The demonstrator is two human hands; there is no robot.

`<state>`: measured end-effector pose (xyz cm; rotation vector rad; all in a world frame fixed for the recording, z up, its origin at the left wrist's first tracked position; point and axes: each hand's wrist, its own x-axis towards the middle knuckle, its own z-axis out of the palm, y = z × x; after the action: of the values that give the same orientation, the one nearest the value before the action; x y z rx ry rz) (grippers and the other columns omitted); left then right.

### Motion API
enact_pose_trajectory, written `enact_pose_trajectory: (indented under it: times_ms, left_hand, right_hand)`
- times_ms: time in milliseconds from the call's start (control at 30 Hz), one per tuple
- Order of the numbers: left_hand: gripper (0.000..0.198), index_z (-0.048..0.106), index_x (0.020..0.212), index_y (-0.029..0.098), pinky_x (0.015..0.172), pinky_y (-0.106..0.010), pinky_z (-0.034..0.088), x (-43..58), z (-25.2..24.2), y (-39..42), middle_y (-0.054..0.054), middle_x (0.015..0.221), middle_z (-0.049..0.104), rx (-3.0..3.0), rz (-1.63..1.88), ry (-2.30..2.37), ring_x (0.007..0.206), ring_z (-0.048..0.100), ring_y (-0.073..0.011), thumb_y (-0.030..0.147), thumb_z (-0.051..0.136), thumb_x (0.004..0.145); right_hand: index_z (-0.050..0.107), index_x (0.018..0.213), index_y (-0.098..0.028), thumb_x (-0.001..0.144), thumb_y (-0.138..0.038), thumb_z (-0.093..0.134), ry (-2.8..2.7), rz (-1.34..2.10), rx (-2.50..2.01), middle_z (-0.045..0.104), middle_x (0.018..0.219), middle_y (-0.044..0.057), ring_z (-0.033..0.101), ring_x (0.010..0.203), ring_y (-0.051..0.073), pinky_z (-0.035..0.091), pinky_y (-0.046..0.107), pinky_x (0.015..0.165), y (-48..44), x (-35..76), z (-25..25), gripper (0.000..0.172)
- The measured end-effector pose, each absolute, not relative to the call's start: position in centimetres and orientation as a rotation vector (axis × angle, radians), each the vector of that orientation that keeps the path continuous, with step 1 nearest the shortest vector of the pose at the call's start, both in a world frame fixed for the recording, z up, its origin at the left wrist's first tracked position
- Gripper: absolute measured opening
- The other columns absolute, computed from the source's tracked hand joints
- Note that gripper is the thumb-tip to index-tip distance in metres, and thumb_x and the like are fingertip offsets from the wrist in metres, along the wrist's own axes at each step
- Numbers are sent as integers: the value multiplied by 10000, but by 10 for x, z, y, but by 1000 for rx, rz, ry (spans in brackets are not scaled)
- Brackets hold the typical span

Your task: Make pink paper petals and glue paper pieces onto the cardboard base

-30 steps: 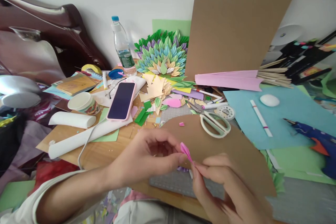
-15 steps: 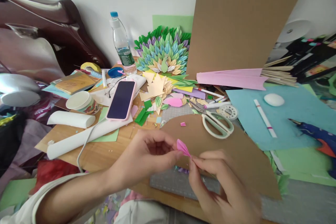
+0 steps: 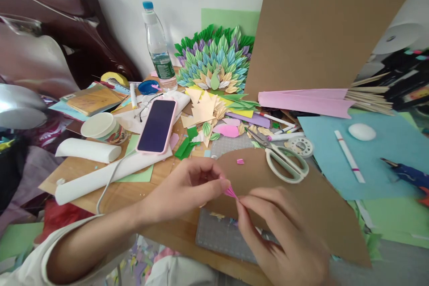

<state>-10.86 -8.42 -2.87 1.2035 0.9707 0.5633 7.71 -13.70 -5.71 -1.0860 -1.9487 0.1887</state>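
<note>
A small folded pink paper leaf (image 3: 230, 191) is held between my two hands above the brown cardboard. My left hand (image 3: 191, 184) pinches its wider end between thumb and fingers, covering much of it. Thumb and forefinger of my right hand (image 3: 278, 228) grip the narrow tip. Below lies a rounded piece of brown cardboard (image 3: 321, 214), with a tiny pink paper scrap (image 3: 240, 161) on it. Scissors (image 3: 287, 161) with pale handles rest on its far edge, blades partly open. At the back stands a paper peacock (image 3: 215, 65) with fanned green, purple, blue and cream leaves.
A phone (image 3: 157, 126), a water bottle (image 3: 161, 53) and a paper cup (image 3: 102, 128) stand or lie at left. A tall cardboard sheet (image 3: 321, 31) leans on the wall. Blue paper (image 3: 325, 156) with a marker (image 3: 349, 156) lies right, beside a glue gun (image 3: 407, 174).
My left thumb and fingers have moved further over the pink leaf, so less of it shows. The camera view has shifted slightly; both hands still hold the leaf.
</note>
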Motion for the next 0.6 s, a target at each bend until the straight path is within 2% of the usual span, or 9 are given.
enact_pose_trajectory:
  times_ms: [233, 400, 600]
  left_hand:
    - [239, 616, 731, 125, 566, -217, 371, -110, -34, -73, 11, 653, 538, 1435, 589, 1007, 615, 465, -99, 312, 597, 878]
    - [366, 631, 735, 128, 627, -235, 422, -123, -49, -45, -30, 704, 597, 1333, 893, 1135, 657, 526, -122, 346, 432, 952]
    - [509, 666, 690, 137, 546, -246, 362, -140, -69, -33, -27, 614, 532, 1263, 1001, 1186, 581, 452, -127, 430, 348, 959]
  right_hand:
    - [627, 843, -176, 833, -26, 613, -1918, 244, -1149, 632, 744, 24, 582, 683, 117, 488, 238, 639, -128, 73, -59, 151]
    - [597, 757, -185, 863, -58, 575, -1898, 428, -1189, 575, 686, 2, 536, 656, 119, 458, 242, 619, -116, 67, -80, 167]
    - [523, 660, -194, 849, -77, 547, -1962, 537, -1250, 496, 613, -31, 494, 584, 108, 401, 220, 544, -111, 53, -109, 223]
